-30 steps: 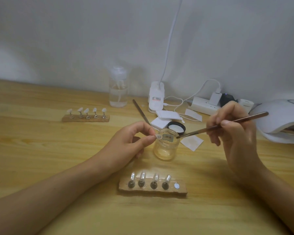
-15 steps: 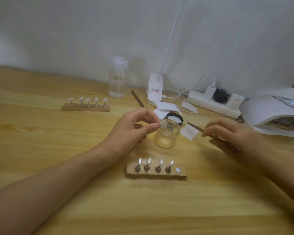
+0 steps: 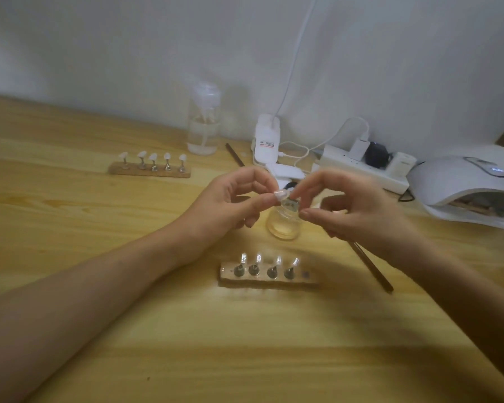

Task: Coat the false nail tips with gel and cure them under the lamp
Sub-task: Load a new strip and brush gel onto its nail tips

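Observation:
My left hand pinches one pale false nail tip between thumb and forefinger, just above the open glass gel jar. My right hand has come in from the right. Its forefinger tip touches the far end of that tip, and its thumb sits slightly lower, apart from it. The brush lies on the table under my right wrist. A wooden holder in front of the jar carries several tips on metal stands. The white curing lamp stands at the far right.
A second wooden holder with several white tips sits at the back left. Behind the jar are a clear pump bottle, a white clip device with cable, a power strip, another stick and paper wipes.
My right hand laid the brush down on the table and moved left to the tip held by my left hand. The view shifted slightly.

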Action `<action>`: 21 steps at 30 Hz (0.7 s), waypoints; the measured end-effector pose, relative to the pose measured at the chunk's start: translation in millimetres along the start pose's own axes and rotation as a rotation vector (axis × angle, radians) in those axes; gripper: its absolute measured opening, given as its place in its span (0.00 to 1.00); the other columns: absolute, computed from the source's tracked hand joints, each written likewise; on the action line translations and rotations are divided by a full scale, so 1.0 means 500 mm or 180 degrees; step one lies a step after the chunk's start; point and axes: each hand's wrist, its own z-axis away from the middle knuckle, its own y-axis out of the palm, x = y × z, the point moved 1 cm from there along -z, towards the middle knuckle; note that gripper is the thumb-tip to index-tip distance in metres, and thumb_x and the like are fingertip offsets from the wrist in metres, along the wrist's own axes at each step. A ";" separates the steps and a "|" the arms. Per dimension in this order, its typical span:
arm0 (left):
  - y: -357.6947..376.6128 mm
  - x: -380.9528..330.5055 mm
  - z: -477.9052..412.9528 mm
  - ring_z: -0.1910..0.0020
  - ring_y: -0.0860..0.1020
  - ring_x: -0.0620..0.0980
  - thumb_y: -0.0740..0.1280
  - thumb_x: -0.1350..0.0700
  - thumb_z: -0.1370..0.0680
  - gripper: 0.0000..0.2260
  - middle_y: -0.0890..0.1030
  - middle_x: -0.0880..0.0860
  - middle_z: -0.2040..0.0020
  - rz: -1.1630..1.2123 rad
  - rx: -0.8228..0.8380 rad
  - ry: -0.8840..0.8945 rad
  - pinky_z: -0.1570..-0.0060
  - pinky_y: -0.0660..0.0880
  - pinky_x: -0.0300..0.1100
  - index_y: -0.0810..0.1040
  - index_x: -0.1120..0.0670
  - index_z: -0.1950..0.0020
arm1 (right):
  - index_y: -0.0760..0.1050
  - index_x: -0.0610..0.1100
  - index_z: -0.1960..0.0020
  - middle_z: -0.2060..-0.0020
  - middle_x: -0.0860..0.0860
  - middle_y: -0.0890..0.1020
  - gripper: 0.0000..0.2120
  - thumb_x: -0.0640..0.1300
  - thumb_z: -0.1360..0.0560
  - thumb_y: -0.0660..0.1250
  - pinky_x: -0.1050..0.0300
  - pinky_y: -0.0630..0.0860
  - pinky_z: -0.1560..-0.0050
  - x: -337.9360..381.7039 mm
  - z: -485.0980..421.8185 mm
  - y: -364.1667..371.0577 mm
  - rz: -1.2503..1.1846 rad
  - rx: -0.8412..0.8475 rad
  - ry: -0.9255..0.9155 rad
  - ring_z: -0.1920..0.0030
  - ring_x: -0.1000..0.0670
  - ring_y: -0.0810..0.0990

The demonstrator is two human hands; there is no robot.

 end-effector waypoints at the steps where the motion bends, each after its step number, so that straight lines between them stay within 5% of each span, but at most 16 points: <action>1: -0.002 0.000 0.000 0.71 0.71 0.42 0.74 0.48 0.27 0.07 0.80 0.43 0.61 0.0032 0.0018 0.0014 0.71 0.66 0.30 0.78 0.48 0.55 | 0.79 0.46 0.49 0.59 0.51 0.81 0.09 0.38 0.27 0.74 0.65 0.71 0.74 0.005 -0.005 0.014 -0.0243 -0.0021 0.0025 0.71 0.54 0.75; 8: -0.014 0.003 -0.005 0.72 0.71 0.43 0.75 0.51 0.29 0.07 0.83 0.45 0.58 0.0504 0.0251 -0.0016 0.73 0.66 0.30 0.78 0.46 0.56 | 0.78 0.44 0.56 0.60 0.51 0.77 0.06 0.39 0.28 0.75 0.68 0.67 0.70 0.015 -0.027 0.049 -0.0568 -0.0231 -0.0287 0.69 0.53 0.70; 14: -0.017 0.005 -0.005 0.71 0.72 0.42 0.75 0.53 0.30 0.07 0.80 0.47 0.56 0.0551 0.0423 -0.0081 0.72 0.67 0.30 0.78 0.46 0.57 | 0.80 0.41 0.55 0.58 0.42 0.78 0.04 0.40 0.28 0.73 0.55 0.72 0.66 0.026 -0.025 0.049 -0.0180 -0.0158 -0.0628 0.65 0.59 0.73; 21: -0.017 0.003 -0.006 0.70 0.74 0.42 0.69 0.46 0.23 0.08 0.83 0.45 0.54 0.0610 0.0138 -0.0313 0.74 0.67 0.30 0.79 0.44 0.62 | 0.80 0.41 0.56 0.63 0.58 0.81 0.07 0.44 0.31 0.74 0.68 0.66 0.71 -0.014 0.026 0.022 -0.0752 0.0057 0.0119 0.71 0.58 0.69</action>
